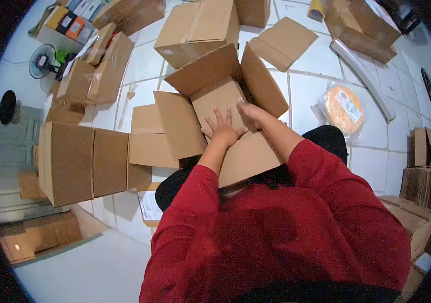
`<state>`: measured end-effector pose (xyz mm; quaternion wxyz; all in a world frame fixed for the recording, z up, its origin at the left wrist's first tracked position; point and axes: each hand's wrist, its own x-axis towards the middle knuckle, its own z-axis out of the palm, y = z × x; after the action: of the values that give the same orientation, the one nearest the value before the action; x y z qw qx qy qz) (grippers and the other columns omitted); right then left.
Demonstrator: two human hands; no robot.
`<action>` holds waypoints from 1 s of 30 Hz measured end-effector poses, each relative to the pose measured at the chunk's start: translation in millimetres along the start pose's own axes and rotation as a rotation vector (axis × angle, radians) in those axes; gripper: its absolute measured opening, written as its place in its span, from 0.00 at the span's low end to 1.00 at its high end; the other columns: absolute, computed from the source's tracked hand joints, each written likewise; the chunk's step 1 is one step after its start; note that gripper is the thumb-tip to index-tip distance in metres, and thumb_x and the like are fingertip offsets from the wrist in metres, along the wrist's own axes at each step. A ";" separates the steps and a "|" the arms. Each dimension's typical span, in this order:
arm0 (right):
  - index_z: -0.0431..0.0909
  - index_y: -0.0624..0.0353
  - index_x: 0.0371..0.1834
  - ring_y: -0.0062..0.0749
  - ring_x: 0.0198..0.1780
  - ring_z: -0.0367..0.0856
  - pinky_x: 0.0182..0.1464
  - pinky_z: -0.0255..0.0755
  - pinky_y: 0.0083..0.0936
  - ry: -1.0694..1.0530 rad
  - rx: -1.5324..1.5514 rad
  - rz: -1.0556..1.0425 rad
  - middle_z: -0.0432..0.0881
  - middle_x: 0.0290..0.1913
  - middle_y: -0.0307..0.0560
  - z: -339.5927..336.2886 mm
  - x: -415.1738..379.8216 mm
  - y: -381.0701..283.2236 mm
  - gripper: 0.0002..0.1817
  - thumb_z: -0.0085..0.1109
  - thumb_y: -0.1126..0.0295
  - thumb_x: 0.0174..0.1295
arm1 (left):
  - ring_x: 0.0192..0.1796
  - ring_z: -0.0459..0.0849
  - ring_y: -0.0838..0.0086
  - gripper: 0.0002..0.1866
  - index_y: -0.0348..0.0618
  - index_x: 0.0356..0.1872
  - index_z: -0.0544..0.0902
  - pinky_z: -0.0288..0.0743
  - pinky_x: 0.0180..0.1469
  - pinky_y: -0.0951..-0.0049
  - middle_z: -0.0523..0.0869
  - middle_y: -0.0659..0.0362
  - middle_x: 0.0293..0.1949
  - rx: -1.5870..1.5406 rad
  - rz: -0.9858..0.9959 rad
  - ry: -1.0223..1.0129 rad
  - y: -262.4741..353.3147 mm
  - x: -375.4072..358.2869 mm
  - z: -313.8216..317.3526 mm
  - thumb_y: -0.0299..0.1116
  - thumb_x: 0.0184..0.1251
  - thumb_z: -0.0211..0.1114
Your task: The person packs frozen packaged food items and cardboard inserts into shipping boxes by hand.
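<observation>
An open cardboard box (263, 83) stands between my knees, its flaps folded outward. A flat brown cardboard surface (218, 98) shows inside it. My left hand (223, 132) lies on this cardboard with its fingers spread wide, holding nothing. Beside it, my right hand (252, 112) rests turned on edge near the box's right inner side, fingers stretched out and nothing gripped. The front flap (250, 159) leans toward my lap under my wrists.
A large closed carton (198, 30) stands beyond the box, with a flat cardboard piece (283, 43) beside it. On the right lie a plastic-wrapped round orange item (344, 108) and a long white roll (364, 81). Tall cartons (71, 164) stand on the left, near a fan (44, 60).
</observation>
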<state>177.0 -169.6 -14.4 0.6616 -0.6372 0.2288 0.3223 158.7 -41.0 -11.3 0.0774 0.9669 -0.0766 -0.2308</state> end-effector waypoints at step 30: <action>0.42 0.65 0.63 0.42 0.67 0.37 0.63 0.38 0.36 -0.025 -0.004 -0.175 0.40 0.65 0.56 13.5 -54.0 -28.6 0.44 0.29 0.36 0.54 | 0.65 0.35 0.47 0.47 0.67 0.62 0.51 0.35 0.53 0.30 0.39 0.61 0.66 -0.189 0.355 0.053 -3.9 -16.4 -22.0 0.60 0.37 0.63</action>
<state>158.9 -162.9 45.1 0.6889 -0.6518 0.1634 0.2718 154.8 -31.7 14.5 0.2093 0.9324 -0.2216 -0.1943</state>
